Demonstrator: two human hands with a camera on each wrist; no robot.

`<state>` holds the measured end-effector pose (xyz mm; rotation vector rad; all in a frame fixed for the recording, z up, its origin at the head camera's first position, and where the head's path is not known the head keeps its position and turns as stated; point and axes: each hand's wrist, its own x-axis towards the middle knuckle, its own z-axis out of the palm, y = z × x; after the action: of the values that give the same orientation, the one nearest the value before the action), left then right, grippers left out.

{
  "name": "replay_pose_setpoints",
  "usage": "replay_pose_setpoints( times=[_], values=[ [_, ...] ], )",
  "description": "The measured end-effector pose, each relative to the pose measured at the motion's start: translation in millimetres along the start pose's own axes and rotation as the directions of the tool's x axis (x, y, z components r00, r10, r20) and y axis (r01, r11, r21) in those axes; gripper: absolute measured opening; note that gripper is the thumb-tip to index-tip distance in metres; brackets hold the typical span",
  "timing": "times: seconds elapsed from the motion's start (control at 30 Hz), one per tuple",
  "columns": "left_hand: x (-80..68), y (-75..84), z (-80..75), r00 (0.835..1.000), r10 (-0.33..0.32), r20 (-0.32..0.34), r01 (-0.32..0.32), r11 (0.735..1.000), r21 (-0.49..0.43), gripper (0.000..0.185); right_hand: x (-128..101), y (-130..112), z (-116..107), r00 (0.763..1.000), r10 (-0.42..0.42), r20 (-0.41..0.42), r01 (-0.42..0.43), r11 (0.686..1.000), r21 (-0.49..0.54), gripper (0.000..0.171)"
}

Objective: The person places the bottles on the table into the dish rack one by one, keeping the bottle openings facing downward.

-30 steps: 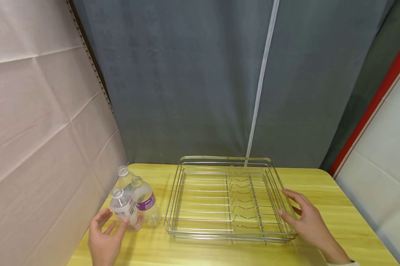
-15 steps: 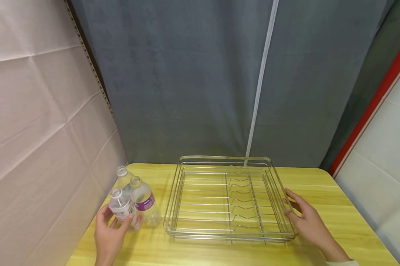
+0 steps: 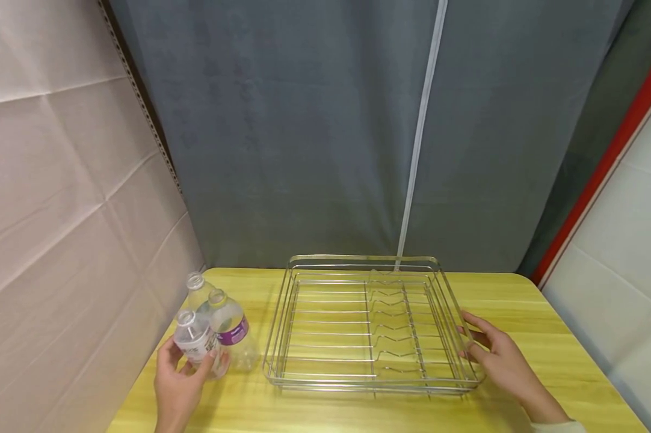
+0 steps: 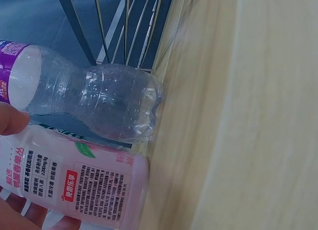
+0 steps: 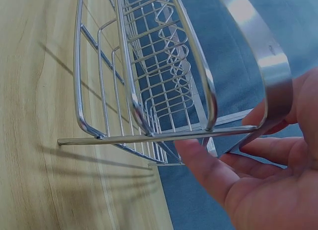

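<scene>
Left hand (image 3: 179,385) clamped on near bottle (image 3: 194,343); right hand (image 3: 501,364) grips wire rack (image 3: 366,325) right rim.

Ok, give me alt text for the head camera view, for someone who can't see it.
A person's left hand grips the nearest of three clear plastic bottles while the right hand holds the right rim of an empty wire dish rack. Everything sits on a yellow wooden table before a grey curtain.

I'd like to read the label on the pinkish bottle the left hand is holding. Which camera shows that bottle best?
The left wrist view: the pink-labelled bottle fills the frame, print visible. The head view shows it small; the right wrist view misses it.
</scene>
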<state>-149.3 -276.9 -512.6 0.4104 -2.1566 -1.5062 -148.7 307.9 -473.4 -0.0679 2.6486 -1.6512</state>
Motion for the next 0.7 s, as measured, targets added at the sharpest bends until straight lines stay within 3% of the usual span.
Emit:
replay_pose_setpoints(
  times=[0.4, 0.7],
  values=[
    [-8.2, 1.6, -5.0, 0.998, 0.004, -0.060, -0.010, 0.995, -0.096, 0.078, 0.6, 0.1, -0.9, 1.000, 0.001, 0.007, -0.001, 1.000, 0.019, 0.065],
    [-17.7, 11.2, -9.8, 0.986, 0.065, -0.152, -0.090, 0.982, -0.163, 0.077, 0.4, -1.5, -3.1, 1.000, -0.009, 0.007, 0.009, 0.999, -0.034, 0.064]
  ],
)
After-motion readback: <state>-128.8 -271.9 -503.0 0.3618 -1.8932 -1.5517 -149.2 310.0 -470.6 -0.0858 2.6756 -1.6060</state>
